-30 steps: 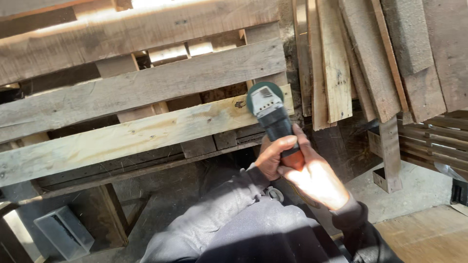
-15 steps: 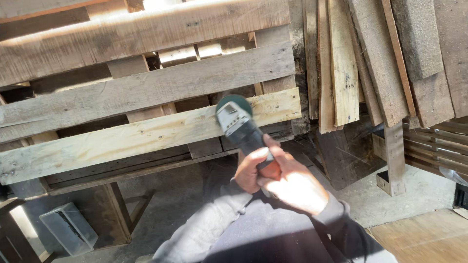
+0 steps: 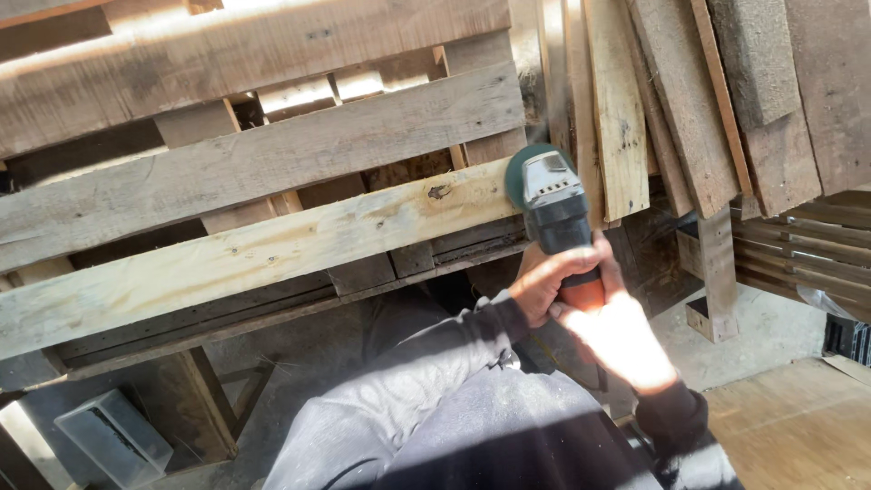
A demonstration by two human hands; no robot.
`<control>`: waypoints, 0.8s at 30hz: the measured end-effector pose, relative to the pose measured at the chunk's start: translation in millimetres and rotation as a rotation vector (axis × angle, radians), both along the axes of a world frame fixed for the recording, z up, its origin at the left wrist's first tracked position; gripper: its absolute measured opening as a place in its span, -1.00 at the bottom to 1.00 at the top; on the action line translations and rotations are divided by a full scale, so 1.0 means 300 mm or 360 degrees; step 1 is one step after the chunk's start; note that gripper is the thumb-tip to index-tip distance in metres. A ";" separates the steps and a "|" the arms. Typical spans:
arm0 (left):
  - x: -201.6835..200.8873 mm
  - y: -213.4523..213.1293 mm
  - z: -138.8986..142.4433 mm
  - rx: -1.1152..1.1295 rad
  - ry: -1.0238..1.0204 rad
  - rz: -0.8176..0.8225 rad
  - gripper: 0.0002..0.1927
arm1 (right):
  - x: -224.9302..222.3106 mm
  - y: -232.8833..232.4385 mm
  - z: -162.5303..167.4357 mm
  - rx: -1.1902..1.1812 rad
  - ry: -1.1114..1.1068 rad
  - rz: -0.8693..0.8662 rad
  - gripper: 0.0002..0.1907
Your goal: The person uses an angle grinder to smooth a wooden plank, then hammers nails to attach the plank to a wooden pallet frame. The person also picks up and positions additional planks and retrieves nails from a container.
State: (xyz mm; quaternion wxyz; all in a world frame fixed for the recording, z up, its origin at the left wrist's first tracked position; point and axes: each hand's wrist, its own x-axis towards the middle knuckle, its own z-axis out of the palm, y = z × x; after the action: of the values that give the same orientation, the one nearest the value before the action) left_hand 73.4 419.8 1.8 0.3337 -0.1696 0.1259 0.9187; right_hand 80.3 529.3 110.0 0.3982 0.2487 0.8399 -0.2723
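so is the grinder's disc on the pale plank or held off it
On it: the grinder, gripped in both hands, left hand and right hand, has its green disc against the pale plank's right end. Whether it spins, cannot tell.

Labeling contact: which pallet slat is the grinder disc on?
The lowest, palest slat, at its right end. The grinder disc meets it there; the two greyer slats above stay untouched. Both hands, left and right, grip the handle.

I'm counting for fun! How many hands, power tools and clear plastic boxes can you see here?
Hands: 2, left hand and right hand, both on the tool
Power tools: 1, green-headed grinder
Clear plastic boxes: 1, clear box on the floor
Total: 4
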 end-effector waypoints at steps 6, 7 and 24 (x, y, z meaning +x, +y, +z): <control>0.141 -0.044 0.061 -0.0108 -0.0041 0.0155 -0.76 | 0.138 0.014 -0.016 -0.0117 0.0854 0.0985 0.05; 0.158 -0.046 0.070 -0.0176 -0.0182 0.0149 -0.74 | 0.154 0.012 -0.015 -0.0300 0.0557 0.0507 0.13; 0.244 0.024 0.057 -0.0329 -0.0297 0.0025 -0.70 | 0.241 0.062 -0.018 -0.0371 0.0300 0.0064 0.14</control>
State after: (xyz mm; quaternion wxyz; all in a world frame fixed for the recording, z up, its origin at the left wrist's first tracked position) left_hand 146.6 426.9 18.8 0.3174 -0.2887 0.1868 0.8837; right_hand 152.7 547.9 104.6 0.3490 0.1573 0.8411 -0.3822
